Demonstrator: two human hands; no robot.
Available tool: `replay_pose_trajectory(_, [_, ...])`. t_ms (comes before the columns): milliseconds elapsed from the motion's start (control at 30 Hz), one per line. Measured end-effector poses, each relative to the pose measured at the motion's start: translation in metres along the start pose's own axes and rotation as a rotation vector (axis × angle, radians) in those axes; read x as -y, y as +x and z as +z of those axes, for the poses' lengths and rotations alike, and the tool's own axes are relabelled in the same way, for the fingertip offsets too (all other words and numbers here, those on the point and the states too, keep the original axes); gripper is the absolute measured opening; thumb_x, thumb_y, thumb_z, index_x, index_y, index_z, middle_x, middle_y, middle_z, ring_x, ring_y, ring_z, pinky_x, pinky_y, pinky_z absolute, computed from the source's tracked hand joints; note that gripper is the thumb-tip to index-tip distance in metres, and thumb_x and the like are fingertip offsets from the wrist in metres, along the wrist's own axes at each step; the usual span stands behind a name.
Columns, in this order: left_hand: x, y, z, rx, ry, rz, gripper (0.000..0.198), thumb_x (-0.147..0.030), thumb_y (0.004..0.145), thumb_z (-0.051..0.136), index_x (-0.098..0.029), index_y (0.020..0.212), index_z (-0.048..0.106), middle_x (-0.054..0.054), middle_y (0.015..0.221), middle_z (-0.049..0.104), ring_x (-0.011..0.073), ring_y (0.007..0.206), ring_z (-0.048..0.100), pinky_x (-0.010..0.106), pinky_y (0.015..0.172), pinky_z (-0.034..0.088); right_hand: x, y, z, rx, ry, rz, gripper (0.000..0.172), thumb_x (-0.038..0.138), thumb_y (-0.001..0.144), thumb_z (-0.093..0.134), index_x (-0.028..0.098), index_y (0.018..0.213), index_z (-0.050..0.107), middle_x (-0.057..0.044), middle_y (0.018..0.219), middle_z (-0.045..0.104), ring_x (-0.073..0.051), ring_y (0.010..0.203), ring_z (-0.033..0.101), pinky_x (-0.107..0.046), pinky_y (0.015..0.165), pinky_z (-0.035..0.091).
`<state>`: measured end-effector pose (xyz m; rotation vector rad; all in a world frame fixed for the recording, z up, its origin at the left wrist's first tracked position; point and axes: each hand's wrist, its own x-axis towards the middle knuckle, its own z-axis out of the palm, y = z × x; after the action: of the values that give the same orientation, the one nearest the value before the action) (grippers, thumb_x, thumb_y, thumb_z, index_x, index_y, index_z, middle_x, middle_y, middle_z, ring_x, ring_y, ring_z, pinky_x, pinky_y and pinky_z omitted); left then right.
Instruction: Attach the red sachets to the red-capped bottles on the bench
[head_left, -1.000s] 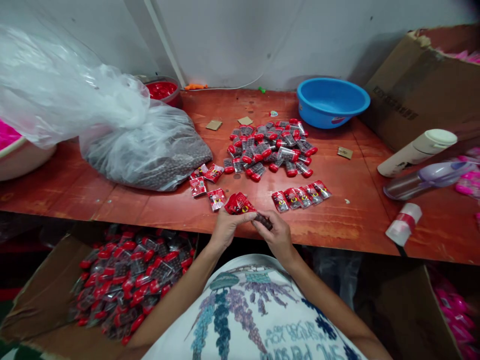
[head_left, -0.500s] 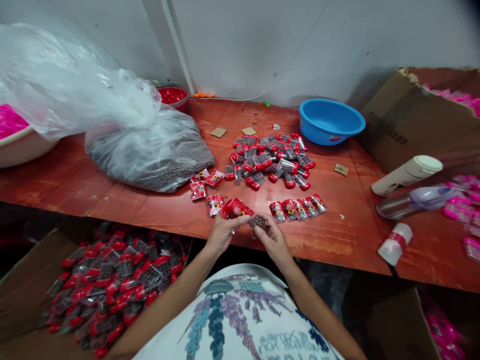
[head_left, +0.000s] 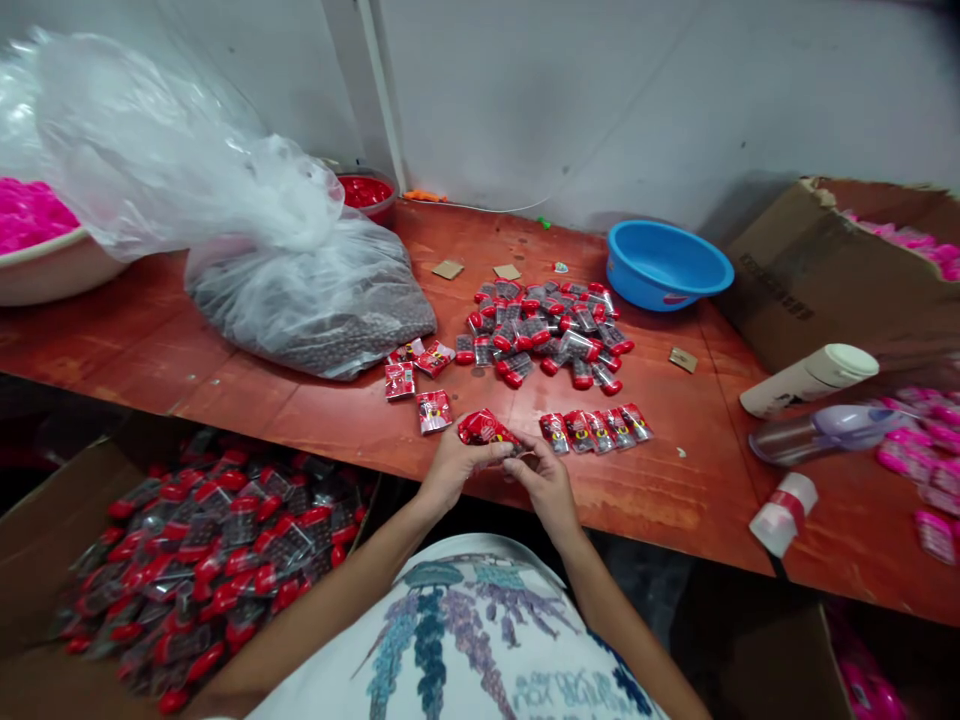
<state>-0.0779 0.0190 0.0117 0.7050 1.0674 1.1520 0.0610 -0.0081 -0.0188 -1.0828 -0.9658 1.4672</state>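
Observation:
In the head view a red printed packet (head_left: 486, 428) is held just above the table's front edge. My left hand (head_left: 452, 470) grips its left side, thumb on top. The fingers of my right hand (head_left: 545, 485) are closed in a pinch at the packet's right end, which they partly cover. To the right, several flat red packets (head_left: 596, 430) lie in an overlapping row. Other red packets (head_left: 433, 411) lie loose to the left. Behind them is a heap of small clear containers with red caps and dark beads inside (head_left: 536, 330).
A clear plastic bag of dark beads (head_left: 315, 310) fills the left of the table. At the back right stand a blue basin (head_left: 667, 265) and a cardboard box (head_left: 817, 290). Bottles (head_left: 810, 380) lie at right. Below left, a carton (head_left: 45, 530) holds more red-capped containers.
The dark bead cluster seen at my right fingers no longer shows; the red packet now reaches over to them. The view has shifted slightly.

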Motion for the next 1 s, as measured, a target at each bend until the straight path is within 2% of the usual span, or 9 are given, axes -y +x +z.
replay_pose_trajectory(167, [0.005, -0.001, 0.005, 0.039, -0.031, -0.094, 0.031, -0.021, 0.050, 0.085, -0.013, 0.074, 0.067, 0.003, 0.071, 0.069, 0.0137, 0.065, 0.062, 0.024, 0.064, 0.049, -0.005, 0.005, -0.007, -0.034, -0.034, -0.004, 0.029, 0.025, 0.067, 0.075, 0.021, 0.094, 0.064, 0.004, 0.073, 0.062, -0.011, 0.061, 0.055, -0.022, 0.056, 0.047])
replay_pose_trajectory(367, [0.011, 0.004, 0.008, 0.118, -0.042, -0.113, 0.028, -0.022, 0.052, 0.084, -0.011, 0.071, 0.067, 0.002, 0.065, 0.067, 0.0125, 0.057, 0.060, 0.022, 0.057, 0.049, -0.002, 0.002, -0.009, -0.056, -0.095, 0.003, 0.024, 0.029, 0.066, 0.075, 0.020, 0.084, 0.062, 0.002, 0.070, 0.064, -0.013, 0.062, 0.058, -0.023, 0.054, 0.046])
replay_pose_trajectory(433, [0.010, 0.005, 0.008, 0.122, -0.071, -0.144, 0.029, -0.019, 0.052, 0.084, -0.011, 0.074, 0.067, 0.004, 0.069, 0.069, 0.0147, 0.060, 0.063, 0.024, 0.060, 0.051, 0.000, 0.003, -0.016, -0.080, -0.121, 0.001, 0.024, 0.031, 0.067, 0.074, 0.019, 0.083, 0.062, 0.002, 0.069, 0.063, -0.013, 0.059, 0.056, -0.023, 0.053, 0.045])
replay_pose_trajectory(567, [0.003, 0.008, -0.002, 0.056, -0.249, -0.272, 0.042, -0.014, 0.058, 0.080, -0.012, 0.097, 0.065, 0.012, 0.089, 0.073, 0.0239, 0.079, 0.069, 0.036, 0.072, 0.056, 0.012, 0.010, -0.054, -0.309, -0.238, -0.047, 0.035, 0.040, 0.072, 0.069, 0.018, 0.099, 0.062, 0.001, 0.072, 0.061, -0.012, 0.056, 0.052, -0.025, 0.052, 0.043])
replay_pose_trajectory(667, [-0.002, 0.010, -0.013, -0.007, -0.314, -0.274, 0.042, -0.009, 0.061, 0.076, -0.012, 0.101, 0.064, 0.014, 0.093, 0.072, 0.0252, 0.082, 0.070, 0.038, 0.074, 0.056, 0.026, 0.014, -0.083, -0.589, -0.554, -0.161, 0.043, 0.044, 0.072, 0.067, 0.018, 0.107, 0.064, -0.006, 0.094, 0.061, -0.016, 0.070, 0.055, -0.031, 0.065, 0.046])
replay_pose_trajectory(733, [-0.003, 0.012, -0.016, -0.047, -0.314, -0.260, 0.042, -0.007, 0.060, 0.075, -0.012, 0.100, 0.064, 0.012, 0.091, 0.073, 0.0239, 0.079, 0.070, 0.037, 0.074, 0.057, 0.034, 0.015, -0.084, -0.708, -0.775, -0.264, 0.044, 0.044, 0.075, 0.066, 0.019, 0.110, 0.064, -0.010, 0.108, 0.055, -0.019, 0.079, 0.054, -0.035, 0.075, 0.046])
replay_pose_trajectory(800, [0.000, 0.012, -0.014, -0.069, -0.310, -0.235, 0.039, -0.008, 0.059, 0.077, -0.012, 0.096, 0.065, 0.010, 0.087, 0.073, 0.0221, 0.076, 0.070, 0.034, 0.072, 0.057, 0.035, 0.014, -0.065, -0.614, -0.839, -0.337, 0.039, 0.043, 0.079, 0.062, 0.020, 0.111, 0.063, -0.009, 0.109, 0.054, -0.018, 0.079, 0.053, -0.035, 0.077, 0.045])
replay_pose_trajectory(900, [0.005, 0.013, -0.010, -0.087, -0.311, -0.177, 0.034, -0.010, 0.055, 0.080, -0.011, 0.086, 0.066, 0.006, 0.077, 0.072, 0.0179, 0.067, 0.068, 0.029, 0.066, 0.056, 0.024, 0.017, -0.018, -0.172, -0.690, -0.309, 0.032, 0.036, 0.081, 0.061, 0.021, 0.108, 0.062, -0.005, 0.095, 0.059, -0.015, 0.072, 0.053, -0.029, 0.069, 0.047])
replay_pose_trajectory(1000, [0.006, 0.014, -0.011, -0.132, -0.331, -0.135, 0.030, -0.011, 0.053, 0.082, -0.011, 0.077, 0.066, 0.004, 0.070, 0.071, 0.0151, 0.061, 0.066, 0.026, 0.062, 0.055, 0.008, 0.026, 0.017, -0.040, -0.565, -0.287, 0.034, 0.030, 0.083, 0.057, 0.022, 0.115, 0.059, -0.003, 0.092, 0.061, -0.015, 0.073, 0.056, -0.027, 0.070, 0.048])
